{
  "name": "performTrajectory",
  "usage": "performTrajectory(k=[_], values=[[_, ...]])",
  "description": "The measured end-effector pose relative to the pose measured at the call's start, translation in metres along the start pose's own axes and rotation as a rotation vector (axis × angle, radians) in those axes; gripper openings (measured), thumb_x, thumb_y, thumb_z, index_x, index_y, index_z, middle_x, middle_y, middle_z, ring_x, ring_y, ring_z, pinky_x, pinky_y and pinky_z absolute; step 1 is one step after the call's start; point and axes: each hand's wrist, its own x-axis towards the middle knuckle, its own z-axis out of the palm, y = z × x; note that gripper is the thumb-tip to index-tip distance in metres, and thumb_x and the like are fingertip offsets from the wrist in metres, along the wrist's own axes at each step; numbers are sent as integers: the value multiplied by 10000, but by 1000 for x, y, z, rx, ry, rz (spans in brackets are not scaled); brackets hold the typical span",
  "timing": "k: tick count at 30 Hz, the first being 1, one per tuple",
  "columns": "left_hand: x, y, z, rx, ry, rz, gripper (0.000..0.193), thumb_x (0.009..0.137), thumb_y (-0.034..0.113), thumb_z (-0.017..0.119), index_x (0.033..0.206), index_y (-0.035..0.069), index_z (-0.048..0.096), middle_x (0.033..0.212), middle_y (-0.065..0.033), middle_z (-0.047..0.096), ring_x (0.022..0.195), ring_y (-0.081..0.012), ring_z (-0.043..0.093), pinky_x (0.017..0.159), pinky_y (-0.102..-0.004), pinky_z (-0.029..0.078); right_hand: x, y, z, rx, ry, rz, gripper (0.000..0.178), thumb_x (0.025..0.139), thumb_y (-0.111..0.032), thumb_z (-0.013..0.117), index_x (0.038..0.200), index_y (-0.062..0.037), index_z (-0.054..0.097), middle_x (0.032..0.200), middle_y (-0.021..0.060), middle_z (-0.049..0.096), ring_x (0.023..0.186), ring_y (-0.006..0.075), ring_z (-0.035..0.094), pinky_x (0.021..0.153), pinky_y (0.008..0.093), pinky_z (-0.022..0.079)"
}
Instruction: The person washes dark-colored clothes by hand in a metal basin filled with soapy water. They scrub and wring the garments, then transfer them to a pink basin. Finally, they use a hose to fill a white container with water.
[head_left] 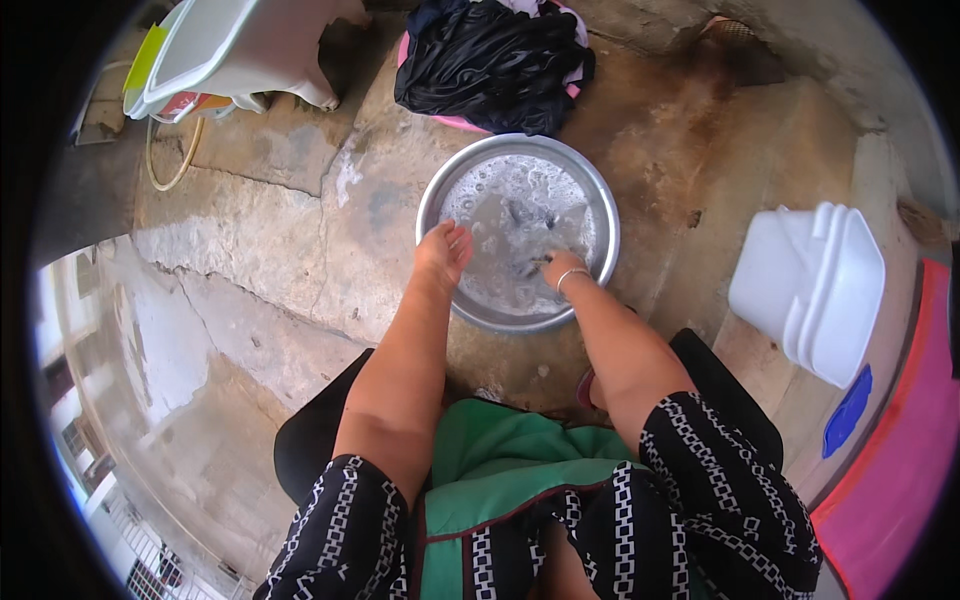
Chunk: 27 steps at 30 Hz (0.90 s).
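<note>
A round silver metal basin (607, 215) stands on the floor in front of me, holding greyish water topped with white suds. My left hand (447, 250) hangs over the basin's left rim, palm turned inward, fingers loosely bent and apart, with nothing visible in them. On the right side, my right hand (565, 268), with a light bracelet at the wrist, dips its fingertips into the foam. Those fingertips are partly covered by suds, so whether they grip anything is hidden. A small dark patch (548, 218) shows in the water; its kind cannot be made out.
Behind the basin, a pink tub (460, 124) is heaped with dark laundry (490, 65). Stacked white plastic containers (805, 295) and a blue flat piece (847, 412) lie at right. A white plastic chair (235, 60) and hose (185, 165) are far left. The concrete floor (260, 240) is cracked and wet.
</note>
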Motion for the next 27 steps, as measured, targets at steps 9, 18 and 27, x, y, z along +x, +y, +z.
performTrajectory(k=[9, 18, 27], values=[[-107, -25, 24, 27, -111, -92, 571, 848, 425, 508, 1340, 179, 353, 1440, -150, 202, 1327, -340, 182, 997, -643, 177, -170, -85, -128, 228, -119, -386, 274, 792, -288, 600, 890, -38, 657, 832, 24, 636, 758, 112, 557, 701, 250, 441], [-217, 10, 47, -362, -760, -55, 477, 867, 443, 476, 1174, 81, 520, 1127, -168, 569, 1009, -338, 570, 924, -530, 407, -318, -133, -148, 801, 64, -673, 296, 797, -326, 649, 916, -59, 605, 849, 45, 626, 745, 114, 595, 659, 259, 475], [-220, 20, 49, -57, -521, 227, 288, 895, 295, 452, 965, 41, 569, 877, -103, 616, 775, -244, 613, 725, -398, 505, -278, -150, -96, 126, 588, -691, 495, 844, -452, 489, 1115, -37, 504, 989, 250, 599, 938, 399, 565, 815, 442, 439]])
